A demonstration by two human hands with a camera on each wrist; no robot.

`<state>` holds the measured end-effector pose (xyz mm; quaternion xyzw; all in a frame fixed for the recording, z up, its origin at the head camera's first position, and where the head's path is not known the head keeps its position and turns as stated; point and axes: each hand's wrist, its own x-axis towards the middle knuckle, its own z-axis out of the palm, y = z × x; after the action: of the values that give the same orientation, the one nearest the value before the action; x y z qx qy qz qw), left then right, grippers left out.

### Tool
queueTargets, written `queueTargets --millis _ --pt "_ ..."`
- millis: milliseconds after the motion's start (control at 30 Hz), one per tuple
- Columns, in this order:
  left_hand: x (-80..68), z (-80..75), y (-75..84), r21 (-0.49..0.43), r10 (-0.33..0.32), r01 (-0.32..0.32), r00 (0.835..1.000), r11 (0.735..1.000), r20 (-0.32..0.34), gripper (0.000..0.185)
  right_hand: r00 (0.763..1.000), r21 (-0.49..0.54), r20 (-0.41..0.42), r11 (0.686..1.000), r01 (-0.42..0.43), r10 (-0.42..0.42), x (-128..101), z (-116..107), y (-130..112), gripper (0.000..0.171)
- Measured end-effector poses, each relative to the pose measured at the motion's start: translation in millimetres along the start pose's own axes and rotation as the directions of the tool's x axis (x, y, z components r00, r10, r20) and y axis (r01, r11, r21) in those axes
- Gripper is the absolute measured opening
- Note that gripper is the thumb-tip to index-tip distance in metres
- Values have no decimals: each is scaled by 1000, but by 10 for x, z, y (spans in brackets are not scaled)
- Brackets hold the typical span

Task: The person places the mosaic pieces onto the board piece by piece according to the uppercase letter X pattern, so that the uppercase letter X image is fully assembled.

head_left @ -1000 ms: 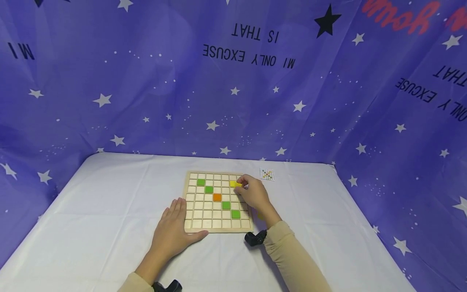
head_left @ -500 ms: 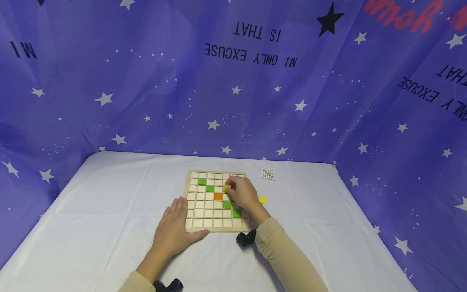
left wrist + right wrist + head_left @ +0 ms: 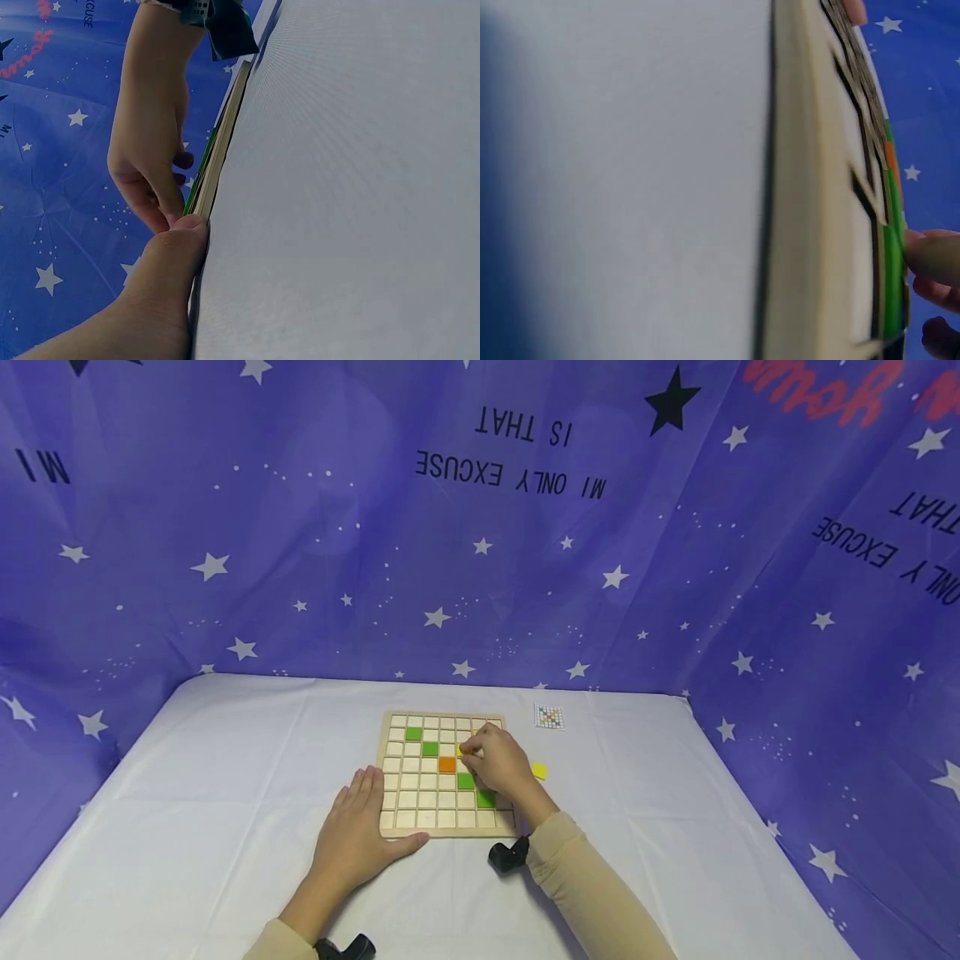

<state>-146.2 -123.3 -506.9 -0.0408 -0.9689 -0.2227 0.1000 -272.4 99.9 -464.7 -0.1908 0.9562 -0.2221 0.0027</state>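
A wooden grid board (image 3: 405, 833) lies on the white-covered table. Along its diagonal sit several green tiles (image 3: 430, 749) and one orange tile (image 3: 447, 765). My right hand (image 3: 501, 763) reaches over the board, thumb and fingertips pinching a small yellow tile (image 3: 460, 749) at a cell up and right of the orange one; the fingers cover most of it. My left hand (image 3: 352, 827) rests with straight fingers along the board's left edge, its thumb (image 3: 176, 244) at the near edge. The right wrist view shows the right fingertips (image 3: 934, 255) beside the green tiles.
Another yellow tile (image 3: 539, 771) lies on the table right of the board. A small printed pattern card (image 3: 549, 717) is behind it. A purple star-patterned curtain (image 3: 337, 527) hangs behind and beside the table.
My right hand has moved left and slightly nearer, from the upper right cells to beside the orange tile, bringing a yellow tile. The loose yellow tile has come fully into view. My left hand stays put.
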Motion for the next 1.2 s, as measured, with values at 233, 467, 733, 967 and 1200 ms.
queueTargets --millis 233,467,733,967,1200 --pt "-2 3 9 -6 -5 5 1000 1000 10 129 999 73 -43 997 -21 24 -152 -159 164 30" --pt "3 -7 3 -4 -3 3 1000 1000 8 130 991 38 -53 992 -123 124 -339 -372 546 35" --pt "5 -8 -15 3 -10 10 1000 1000 11 131 983 20 23 983 -182 181 -533 -492 840 42" --pt "4 -8 -9 -7 -14 14 1000 1000 10 130 987 80 9 984 -158 158 -576 -467 922 26" --pt "-5 5 -3 -9 -15 15 1000 1000 14 130 985 218 -45 964 -154 167 -520 -348 780 15"
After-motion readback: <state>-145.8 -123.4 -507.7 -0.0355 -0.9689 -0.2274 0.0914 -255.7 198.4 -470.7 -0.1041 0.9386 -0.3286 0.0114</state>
